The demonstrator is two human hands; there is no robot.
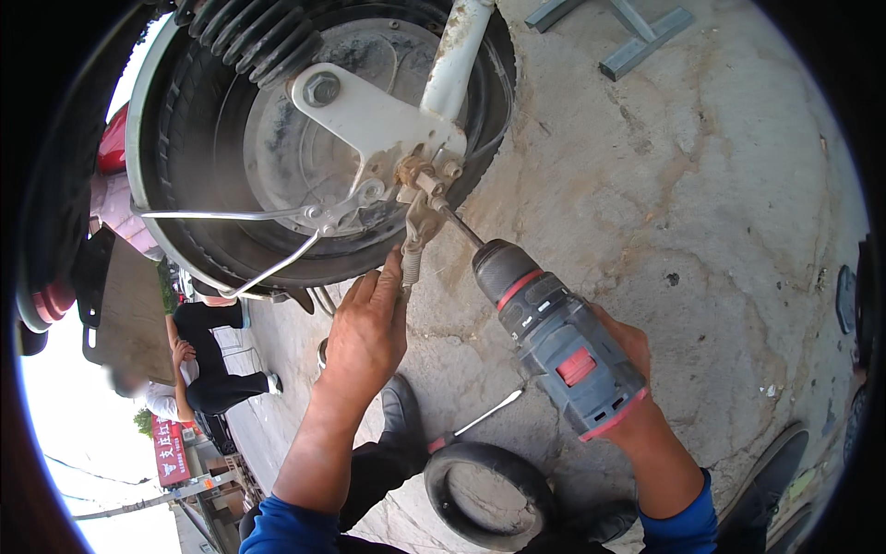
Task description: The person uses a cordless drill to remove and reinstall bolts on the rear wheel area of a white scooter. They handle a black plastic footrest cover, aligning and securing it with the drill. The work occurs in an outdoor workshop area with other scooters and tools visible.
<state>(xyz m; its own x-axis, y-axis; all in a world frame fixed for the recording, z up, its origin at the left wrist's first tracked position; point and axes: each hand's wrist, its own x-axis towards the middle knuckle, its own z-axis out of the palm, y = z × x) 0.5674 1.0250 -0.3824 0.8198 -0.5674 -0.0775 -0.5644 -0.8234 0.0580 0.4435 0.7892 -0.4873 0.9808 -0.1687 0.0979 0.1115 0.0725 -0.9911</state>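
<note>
My right hand (628, 369) grips a grey and red cordless drill (563, 346). Its long bit (461, 226) meets a dirty fitting (420, 180) beside a white bracket (355, 125) on a wheel (189, 129). My left hand (365, 328) has its fingers curled together at a rusty linkage with a spring (413, 258), hanging below that fitting; the thumb side and exact grip are partly hidden. Silver rods (240, 215) cross the wheel's lower left, and a black coil spring or bellows (245, 37) is at the top.
A screwdriver (484, 415) and a loose tyre (443, 494) lie on cracked concrete (720, 240) by my feet. A metal stand (646, 46) is at upper right. A person in black trousers (212, 351) sits at left, near a red sign and street.
</note>
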